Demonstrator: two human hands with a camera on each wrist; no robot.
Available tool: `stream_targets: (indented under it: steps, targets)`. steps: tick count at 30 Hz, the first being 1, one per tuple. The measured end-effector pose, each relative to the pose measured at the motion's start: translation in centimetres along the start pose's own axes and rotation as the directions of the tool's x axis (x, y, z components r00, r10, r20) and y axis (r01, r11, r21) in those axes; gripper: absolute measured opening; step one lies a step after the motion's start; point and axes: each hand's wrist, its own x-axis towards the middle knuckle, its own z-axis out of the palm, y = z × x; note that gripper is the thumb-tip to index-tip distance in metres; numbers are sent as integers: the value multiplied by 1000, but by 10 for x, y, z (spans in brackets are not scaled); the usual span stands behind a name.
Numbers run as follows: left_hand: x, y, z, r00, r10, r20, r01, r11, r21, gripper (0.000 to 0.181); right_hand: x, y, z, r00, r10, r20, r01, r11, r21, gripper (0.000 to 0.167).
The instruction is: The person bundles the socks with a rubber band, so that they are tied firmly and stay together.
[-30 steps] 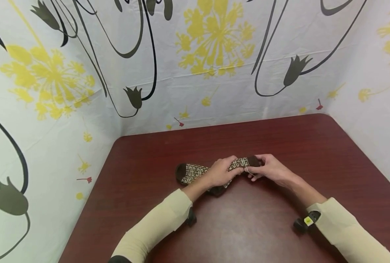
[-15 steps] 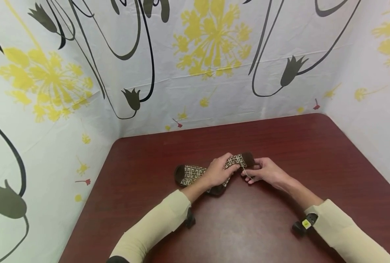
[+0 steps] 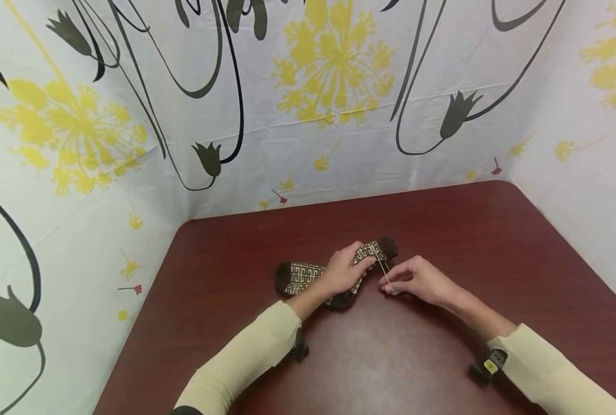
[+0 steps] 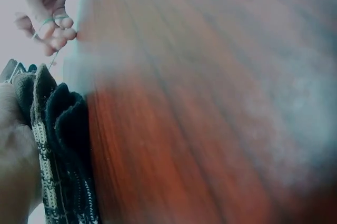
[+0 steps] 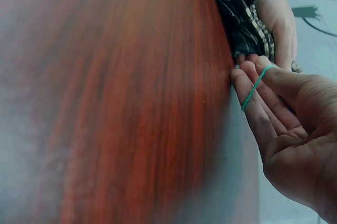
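Brown socks with a cream key pattern [image 3: 304, 275] lie bent on the table, their dark cuff end [image 3: 387, 248] pointing right. My left hand [image 3: 343, 273] grips them near the cuff, thumb on the near side. A thin band [image 3: 385, 273] stretches from the socks to my right hand [image 3: 421, 281], which holds it just right of the cuff. In the right wrist view the band [image 5: 255, 88] loops over the thumb and a finger of my right hand [image 5: 295, 124]. The left wrist view shows the layered dark cuffs [image 4: 66, 124] beside my left hand [image 4: 16, 155].
The dark red table [image 3: 245, 369] extends around the socks on all sides. Behind it and at both sides hangs white cloth [image 3: 266, 144] with yellow and grey flower prints. A black wrist camera [image 3: 480, 372] sits under the right sleeve.
My right hand has moved away from the cuff, toward the near side, drawing the band out longer. The cuff end now shows uncovered. My left hand keeps its grip.
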Motion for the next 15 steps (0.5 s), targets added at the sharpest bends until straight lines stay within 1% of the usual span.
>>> stream_targets:
  steps: [1, 3, 5, 7, 9, 12, 15]
  targets:
    - [0, -1, 0, 1000, -5, 1, 5, 1000, 2, 29, -1, -1, 1, 999, -34, 7, 35, 997, -70, 12]
    - [0, -2, 1, 1000, -13, 5, 13, 1000, 15, 33, -2, -5, 4, 994, -104, 29, 108, 976, -188, 11]
    - [1, -3, 2, 1000, -22, 8, 21, 999, 27, 37, -3, -8, 8, 983, -170, 63, 180, 949, -257, 10]
    - [1, -3, 2, 1000, -20, 7, 20, 999, 34, 41, -4, -10, 11, 969, -231, 92, 248, 925, -287, 9]
    - [2, -2, 2, 1000, -18, 13, 17, 999, 32, 42, -5, -13, 14, 950, -292, 113, 313, 900, -303, 6]
    - [3, 1, 0, 999, -19, 29, 19, 1000, 5, 41, -6, -17, 17, 915, -377, 145, 404, 864, -302, 6]
    - [4, 3, -2, 998, -39, 46, 40, 999, -13, 47, -6, -21, 18, 877, -442, 190, 480, 827, -294, 9]
